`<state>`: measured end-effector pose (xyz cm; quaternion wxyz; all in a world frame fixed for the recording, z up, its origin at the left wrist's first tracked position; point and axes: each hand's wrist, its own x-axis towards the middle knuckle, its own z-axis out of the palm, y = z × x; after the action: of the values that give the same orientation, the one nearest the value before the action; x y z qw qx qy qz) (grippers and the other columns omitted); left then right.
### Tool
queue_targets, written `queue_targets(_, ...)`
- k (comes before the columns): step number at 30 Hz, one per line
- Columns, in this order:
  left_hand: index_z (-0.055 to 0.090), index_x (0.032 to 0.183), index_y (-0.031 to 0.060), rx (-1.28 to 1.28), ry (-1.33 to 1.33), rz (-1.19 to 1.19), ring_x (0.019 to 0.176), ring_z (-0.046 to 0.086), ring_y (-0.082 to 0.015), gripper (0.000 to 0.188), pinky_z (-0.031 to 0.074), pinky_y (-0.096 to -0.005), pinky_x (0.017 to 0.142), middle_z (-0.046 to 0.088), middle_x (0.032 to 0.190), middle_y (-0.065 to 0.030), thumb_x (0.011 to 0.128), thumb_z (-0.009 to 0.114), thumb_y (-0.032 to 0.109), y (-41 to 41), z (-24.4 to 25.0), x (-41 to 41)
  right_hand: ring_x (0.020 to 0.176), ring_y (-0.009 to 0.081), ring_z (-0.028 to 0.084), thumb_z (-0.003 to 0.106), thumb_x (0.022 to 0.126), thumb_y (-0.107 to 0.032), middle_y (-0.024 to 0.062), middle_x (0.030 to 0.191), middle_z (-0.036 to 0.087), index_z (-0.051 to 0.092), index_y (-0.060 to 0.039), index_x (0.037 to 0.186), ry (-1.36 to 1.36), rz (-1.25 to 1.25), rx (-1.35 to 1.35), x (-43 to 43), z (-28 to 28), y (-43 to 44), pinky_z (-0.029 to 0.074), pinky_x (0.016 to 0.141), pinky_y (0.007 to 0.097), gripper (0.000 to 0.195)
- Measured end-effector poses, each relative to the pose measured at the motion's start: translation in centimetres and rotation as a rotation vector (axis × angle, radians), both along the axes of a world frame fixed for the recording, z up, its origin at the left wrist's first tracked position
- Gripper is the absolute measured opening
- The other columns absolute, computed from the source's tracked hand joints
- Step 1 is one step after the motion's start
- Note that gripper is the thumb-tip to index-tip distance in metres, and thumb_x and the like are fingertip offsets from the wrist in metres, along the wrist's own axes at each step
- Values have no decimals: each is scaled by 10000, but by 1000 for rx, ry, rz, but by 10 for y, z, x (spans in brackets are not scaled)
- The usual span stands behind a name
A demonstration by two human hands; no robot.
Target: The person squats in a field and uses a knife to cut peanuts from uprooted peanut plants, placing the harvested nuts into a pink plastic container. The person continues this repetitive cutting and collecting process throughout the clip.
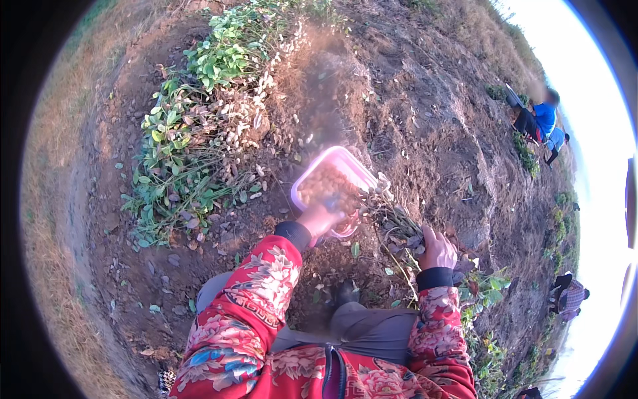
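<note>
A pink plastic basket (299, 185) holding many peanuts stands on the soil before me. My left hand (323, 219) is at its near side, over the peanuts; its fingers are blurred, so whether they hold anything is unclear. To the right, my right hand (437, 249) grips a bundle of peanut plants (398, 219) by the stems. The bundle's root end, with pods on it, reaches the basket's right rim, and green leaves hang out below my right wrist.
A long heap of pulled peanut plants (199, 134) lies at the upper left, pods facing the basket. Bare clods and furrows (438, 129) stretch to the right. Several people sit or bend far off at the right, one in a blue shirt (546, 117).
</note>
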<state>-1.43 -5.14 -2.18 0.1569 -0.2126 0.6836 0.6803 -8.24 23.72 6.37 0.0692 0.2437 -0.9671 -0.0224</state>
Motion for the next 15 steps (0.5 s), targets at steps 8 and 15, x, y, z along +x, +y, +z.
queue_targets(8,449,1275,81,297,66,-40,625,606,-146,373,514,-281,542,584,829,-61,933,561,178,-6,31,9,855,253,623,632,678,-21,54,833,620,613,-203,1135,107,53,-11,-3,-5,-3,452,747,399,493)
queue_targets(15,454,1292,71,267,-53,-244,662,618,-157,394,535,-294,587,608,857,-80,933,573,179,-15,33,19,829,241,615,635,678,-49,36,831,614,620,-212,1121,159,151,-39,3,-4,-14,443,744,390,472)
